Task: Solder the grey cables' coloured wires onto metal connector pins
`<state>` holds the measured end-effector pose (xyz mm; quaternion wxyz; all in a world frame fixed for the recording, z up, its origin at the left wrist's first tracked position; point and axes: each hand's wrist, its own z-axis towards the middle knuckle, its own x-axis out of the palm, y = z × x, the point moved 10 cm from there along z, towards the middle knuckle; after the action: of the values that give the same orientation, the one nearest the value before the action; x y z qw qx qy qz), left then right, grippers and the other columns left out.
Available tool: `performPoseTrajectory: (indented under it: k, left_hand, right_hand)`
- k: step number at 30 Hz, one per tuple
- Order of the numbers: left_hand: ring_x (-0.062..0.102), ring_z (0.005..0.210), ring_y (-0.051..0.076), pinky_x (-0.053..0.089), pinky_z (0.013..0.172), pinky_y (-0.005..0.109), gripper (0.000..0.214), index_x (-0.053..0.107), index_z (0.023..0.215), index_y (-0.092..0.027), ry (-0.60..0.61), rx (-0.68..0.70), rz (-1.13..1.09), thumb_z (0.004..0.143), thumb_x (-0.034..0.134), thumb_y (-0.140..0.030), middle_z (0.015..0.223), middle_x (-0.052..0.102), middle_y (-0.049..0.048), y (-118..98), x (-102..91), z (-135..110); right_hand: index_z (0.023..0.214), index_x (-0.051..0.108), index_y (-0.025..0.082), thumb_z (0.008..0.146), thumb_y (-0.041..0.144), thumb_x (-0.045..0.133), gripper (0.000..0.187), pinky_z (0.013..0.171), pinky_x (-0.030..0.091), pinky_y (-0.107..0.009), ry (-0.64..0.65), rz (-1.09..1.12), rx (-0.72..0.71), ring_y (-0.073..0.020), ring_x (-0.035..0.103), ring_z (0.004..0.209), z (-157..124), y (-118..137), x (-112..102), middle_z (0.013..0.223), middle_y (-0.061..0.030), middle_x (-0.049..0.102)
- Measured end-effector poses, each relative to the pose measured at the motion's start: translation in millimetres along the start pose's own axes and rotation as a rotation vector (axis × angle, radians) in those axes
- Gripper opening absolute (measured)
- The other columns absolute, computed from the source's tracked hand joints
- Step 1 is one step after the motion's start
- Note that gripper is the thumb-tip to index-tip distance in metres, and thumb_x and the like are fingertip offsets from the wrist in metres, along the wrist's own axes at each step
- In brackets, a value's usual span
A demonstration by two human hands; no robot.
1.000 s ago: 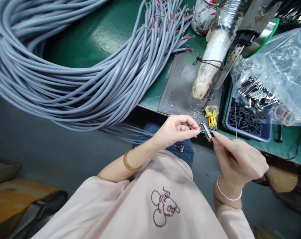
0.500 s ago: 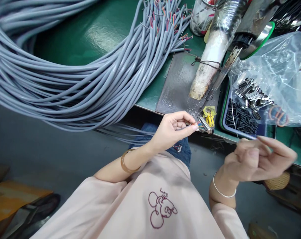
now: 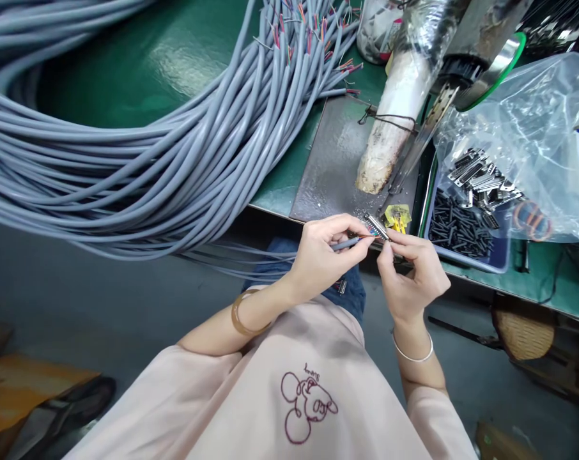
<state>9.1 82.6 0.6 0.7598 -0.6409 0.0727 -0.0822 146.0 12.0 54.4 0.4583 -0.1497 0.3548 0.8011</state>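
My left hand pinches a grey cable close to its stripped end, where thin coloured wires fan out. Those wires run to a metal multi-pin connector at the table's front edge. The thumb and forefinger of my right hand close on the connector's near right end. Just behind it sits a yellow holder, partly covered by the connector and my fingers. Whether each wire is joined to a pin is too small to tell. Another small connector lies on my lap.
A thick bundle of grey cables covers the table's left. A white-wrapped tube and a metal arm slant down over a dark plate. To the right, a bin holds black sleeves, with bagged metal connectors above.
My right hand has come left from beside the bin and taken hold of the connector. The connector has lifted and turned slightly off the yellow holder. The view has shifted a little.
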Motion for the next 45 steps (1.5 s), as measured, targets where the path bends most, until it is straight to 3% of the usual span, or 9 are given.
performPoseTrajectory:
  k: [8, 19, 25, 36, 45]
  left_hand:
    - [0.048, 0.055, 0.005, 0.039, 0.051, 0.018, 0.009, 0.068, 0.08, -0.016, -0.126, 0.238, 0.18, 0.078, 0.068, -0.007, 0.08, 0.069, 0.001, -23.6, -7.4, 3.7]
    - [0.045, 0.052, 0.003, 0.036, 0.047, 0.017, 0.002, 0.069, 0.081, -0.014, -0.12, 0.148, 0.121, 0.082, 0.07, -0.013, 0.085, 0.069, 0.0026, -18.4, -9.0, 10.0]
    - [0.051, 0.057, 0.005, 0.041, 0.051, 0.017, 0.002, 0.069, 0.081, -0.015, -0.125, 0.135, 0.163, 0.082, 0.069, -0.014, 0.087, 0.07, 0.0036, -17.0, -8.8, 12.1]
    - [0.048, 0.055, 0.004, 0.038, 0.05, 0.017, 0.006, 0.066, 0.08, -0.015, -0.129, 0.195, 0.171, 0.08, 0.068, -0.01, 0.082, 0.067, 0.0013, -33.0, -9.1, 15.3]
    - [0.041, 0.05, 0.003, 0.035, 0.047, 0.018, 0.006, 0.065, 0.078, -0.014, -0.068, 0.091, 0.16, 0.078, 0.066, -0.008, 0.081, 0.067, 0.0011, -21.9, -9.0, 14.8]
  right_hand:
    - [0.086, 0.059, 0.023, 0.08, 0.009, 0.071, 0.019, 0.076, 0.061, -0.029, 0.027, 0.036, -0.024, -0.016, 0.074, 0.087, 6.5, 4.0, 7.6, 0.1, -0.0031, 0.077]
    - [0.085, 0.059, 0.023, 0.08, 0.009, 0.072, 0.02, 0.078, 0.061, -0.031, 0.031, 0.043, -0.033, -0.0166, 0.074, 0.088, 18.5, 2.1, 9.3, 0.098, -0.0017, 0.077]
    - [0.085, 0.059, 0.024, 0.081, 0.011, 0.073, 0.019, 0.078, 0.062, -0.03, 0.035, 0.043, -0.043, -0.0164, 0.075, 0.088, 19.6, 2.3, 12.0, 0.1, -0.0018, 0.077]
    - [0.086, 0.065, 0.024, 0.08, 0.009, 0.075, 0.019, 0.079, 0.062, -0.029, 0.024, 0.032, -0.055, -0.0157, 0.074, 0.089, 27.7, 7.7, 8.0, 0.099, -0.0011, 0.077]
    - [0.084, 0.058, 0.024, 0.08, 0.012, 0.074, 0.021, 0.073, 0.06, -0.023, 0.111, -0.091, -0.198, -0.0127, 0.074, 0.083, 18.4, 14.8, 13.5, 0.102, -0.0004, 0.077]
